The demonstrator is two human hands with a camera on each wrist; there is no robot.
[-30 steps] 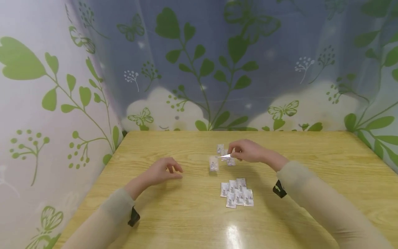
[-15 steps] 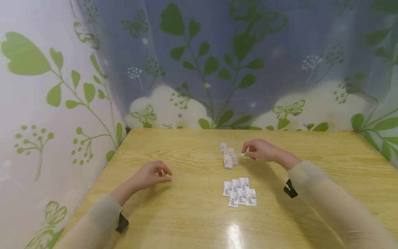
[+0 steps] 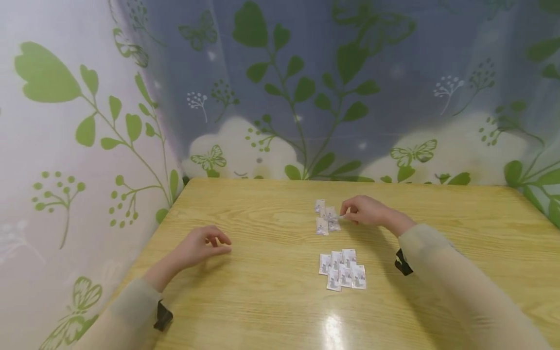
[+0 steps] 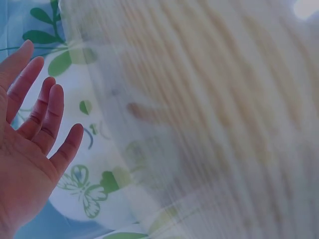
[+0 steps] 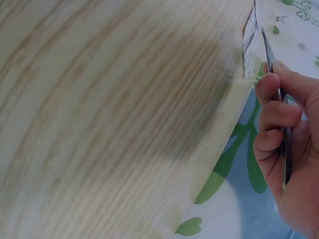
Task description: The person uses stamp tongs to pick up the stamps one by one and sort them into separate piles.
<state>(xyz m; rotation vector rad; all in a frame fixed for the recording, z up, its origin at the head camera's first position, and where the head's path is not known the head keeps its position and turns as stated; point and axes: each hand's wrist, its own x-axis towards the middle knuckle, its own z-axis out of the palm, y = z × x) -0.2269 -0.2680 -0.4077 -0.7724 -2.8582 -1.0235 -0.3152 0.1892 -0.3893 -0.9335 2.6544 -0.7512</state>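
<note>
In the head view my right hand (image 3: 366, 211) is just right of the far group of small, pale printed cards (image 3: 322, 226). It grips a slim pair of metal tweezers (image 5: 269, 52), plain in the right wrist view with curled fingers round its shank. The tips point toward the cards; whether they touch one is too small to tell. A nearer group of overlapping cards (image 3: 345, 277) lies flat, closer to me. My left hand (image 3: 197, 247) hovers at the left over the table and holds nothing, its fingers relaxed and apart in the left wrist view (image 4: 37, 149).
The wood-grain table (image 3: 262, 296) ends at a back edge against a hanging blue curtain (image 3: 284, 87) with leaves and butterflies. A white patterned cloth (image 3: 57, 146) borders the left side. Both forearms wear a dark wrist device.
The card that hung at the tweezers' tips a second ago now lies with the far group. My right hand has drawn slightly right. My left hand has moved left, away from the cards.
</note>
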